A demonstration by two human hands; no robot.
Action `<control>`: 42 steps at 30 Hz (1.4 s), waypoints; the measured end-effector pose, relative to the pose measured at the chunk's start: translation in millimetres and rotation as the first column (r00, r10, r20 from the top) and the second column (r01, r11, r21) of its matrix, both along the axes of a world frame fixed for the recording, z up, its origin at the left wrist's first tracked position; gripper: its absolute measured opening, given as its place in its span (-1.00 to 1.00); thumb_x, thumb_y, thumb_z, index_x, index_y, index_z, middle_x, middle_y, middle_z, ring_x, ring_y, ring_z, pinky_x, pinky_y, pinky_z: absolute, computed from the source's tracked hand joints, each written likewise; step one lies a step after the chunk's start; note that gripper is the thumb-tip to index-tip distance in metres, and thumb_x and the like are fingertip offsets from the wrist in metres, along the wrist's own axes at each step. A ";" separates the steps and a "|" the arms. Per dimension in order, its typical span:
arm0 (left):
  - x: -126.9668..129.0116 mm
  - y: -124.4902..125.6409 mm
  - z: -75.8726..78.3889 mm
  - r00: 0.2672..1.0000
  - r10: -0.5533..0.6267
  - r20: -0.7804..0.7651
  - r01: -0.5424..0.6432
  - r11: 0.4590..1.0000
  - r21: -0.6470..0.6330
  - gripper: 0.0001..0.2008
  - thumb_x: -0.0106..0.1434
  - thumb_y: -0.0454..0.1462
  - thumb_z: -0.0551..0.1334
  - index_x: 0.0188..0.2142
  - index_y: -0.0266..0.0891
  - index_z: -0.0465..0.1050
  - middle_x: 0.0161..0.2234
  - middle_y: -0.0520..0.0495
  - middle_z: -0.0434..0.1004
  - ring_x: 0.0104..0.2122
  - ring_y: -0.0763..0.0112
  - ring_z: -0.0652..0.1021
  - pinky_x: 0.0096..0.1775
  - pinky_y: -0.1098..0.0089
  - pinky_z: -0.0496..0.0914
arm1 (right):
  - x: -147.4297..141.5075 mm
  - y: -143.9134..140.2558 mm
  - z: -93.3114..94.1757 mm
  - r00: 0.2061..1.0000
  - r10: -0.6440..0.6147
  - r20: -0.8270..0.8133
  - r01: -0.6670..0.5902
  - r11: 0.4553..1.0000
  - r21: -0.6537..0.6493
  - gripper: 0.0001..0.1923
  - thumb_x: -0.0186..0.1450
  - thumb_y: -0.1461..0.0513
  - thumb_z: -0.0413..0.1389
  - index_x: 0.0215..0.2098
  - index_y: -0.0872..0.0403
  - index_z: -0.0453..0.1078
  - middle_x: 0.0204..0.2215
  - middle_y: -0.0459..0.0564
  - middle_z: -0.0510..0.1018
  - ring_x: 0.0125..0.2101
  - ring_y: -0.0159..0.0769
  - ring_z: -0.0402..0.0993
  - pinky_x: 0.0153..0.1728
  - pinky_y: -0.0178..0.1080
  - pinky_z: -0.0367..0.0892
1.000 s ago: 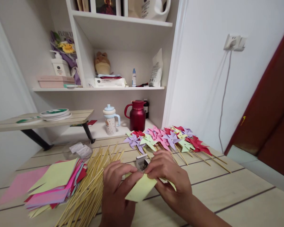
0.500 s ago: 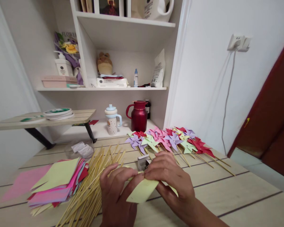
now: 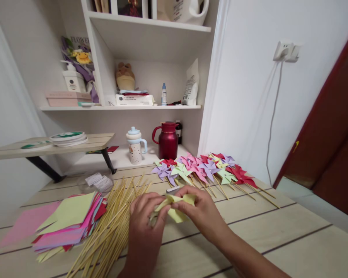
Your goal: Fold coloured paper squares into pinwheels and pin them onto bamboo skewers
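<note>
Between my two hands, above the table, is a yellow paper pinwheel point(image 3: 178, 215) with its corners curled toward the middle. My left hand point(image 3: 147, 216) grips its left side, thumb and fingers closed on the paper. From the right, my right hand point(image 3: 201, 206) pinches the paper near its centre with thumb and fingers. Part of the paper is hidden by the fingers. Just behind the hands a small grey-white box point(image 3: 172, 190) shows only its top. To the left lie a heap of thin wooden sticks point(image 3: 113, 224) and a stack of coloured paper sheets point(image 3: 71, 214).
Finished pinwheels on sticks point(image 3: 210, 168) lie at the back right of the slatted table point(image 3: 261, 239). A red thermos jug point(image 3: 168, 141) and a cup with a blue lid point(image 3: 135, 148) stand behind. A small raised shelf point(image 3: 101, 139) stands at the left, a clear container point(image 3: 97, 181) near its leg.
The yellow paper has been turned and its corners now curl inward. My right hand has moved from covering its top to pinching it near the centre. The view has shifted slightly.
</note>
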State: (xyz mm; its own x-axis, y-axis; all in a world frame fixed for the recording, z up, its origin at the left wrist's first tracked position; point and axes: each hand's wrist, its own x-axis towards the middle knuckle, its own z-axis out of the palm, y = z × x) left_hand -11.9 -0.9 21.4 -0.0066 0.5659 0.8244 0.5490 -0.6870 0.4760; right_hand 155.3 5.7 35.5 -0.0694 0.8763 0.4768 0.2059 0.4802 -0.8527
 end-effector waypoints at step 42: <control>13.5 11.4 -31.7 0.653 0.228 0.722 0.446 0.655 -0.610 -0.71 -0.03 -0.14 0.41 -0.38 -0.30 0.57 -0.50 -0.03 0.60 -0.50 0.38 0.51 -0.42 0.41 0.36 | 1.1 19.5 -28.1 0.994 0.015 -0.111 -0.035 0.984 -0.174 -0.62 0.25 0.12 0.19 0.01 -0.01 0.33 -0.39 -0.14 0.40 -0.34 -0.30 0.36 -0.29 -0.24 0.29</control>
State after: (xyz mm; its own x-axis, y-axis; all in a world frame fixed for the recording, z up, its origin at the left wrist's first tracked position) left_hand 1.6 10.5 -10.3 -0.2562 0.9632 -0.0809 -0.2390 0.0180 0.9708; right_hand 156.4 25.2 7.4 -0.0485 0.9455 0.3220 0.0967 0.3253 -0.9407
